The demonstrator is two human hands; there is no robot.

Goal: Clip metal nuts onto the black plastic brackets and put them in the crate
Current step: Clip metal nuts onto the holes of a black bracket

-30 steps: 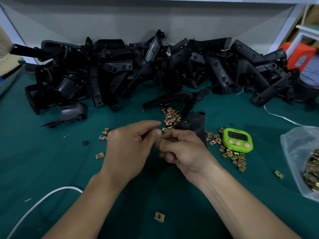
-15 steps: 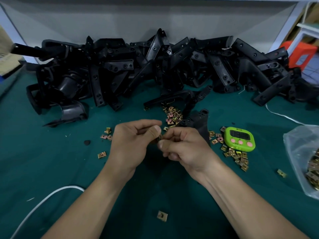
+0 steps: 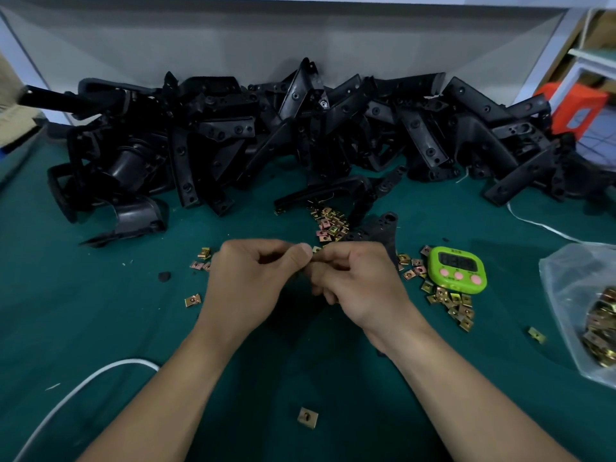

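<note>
From the head camera: pinching a metal nut (image 3: pixel 316 250) between thumb and forefinger of the left hand (image 3: pixel 246 281), fingers curled tight, hard against the fingertips of the right hand (image 3: pixel 360 285). Gripping with that right hand what looks like a black plastic bracket (image 3: pixel 380 230), jutting out beyond the knuckles and mostly hidden under the palm. Cannot tell whether seated on the bracket's edge or only offered up to it; judged mid-clip. Could easily lose the nut here: small, smooth, held by fingertips alone, so liable to spring out sideways if pushed on askew or with the bracket rocking in the grip. Would then vanish among the loose nuts (image 3: pixel 328 225) scattered just beyond both hands and to the right of the right hand, near the green timer (image 3: pixel 457 269). Could also go on crooked or only half-way, and drop off later in the crate. No crate in view, so no telling how far to carry the finished piece. Worth minding too: brushing a forearm over the lone nut (image 3: pixel 307 417) lying nearer the body between the arms, or toppling the pile of brackets (image 3: pixel 300 128) far beyond the hands when reaching for another. Plastic bag of nuts (image 3: pixel 566 295) well off to the right of the right hand.
</note>
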